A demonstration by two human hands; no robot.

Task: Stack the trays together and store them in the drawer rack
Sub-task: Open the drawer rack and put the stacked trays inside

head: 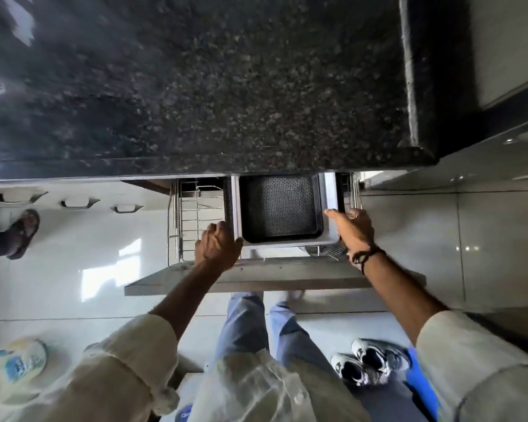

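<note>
A black patterned tray lies nested inside a larger white tray. This stack sits in the pulled-out wire drawer rack under the dark granite counter. My left hand grips the stack's near left corner. My right hand holds the white tray's right edge, fingers pointing along the rim. The stack's far end is hidden under the counter edge.
The drawer's front panel juts toward my legs. The granite counter overhangs above. Closed drawers with handles run to the left. Another person's sandalled foot stands at left. Shoes and a tub lie on the tiled floor.
</note>
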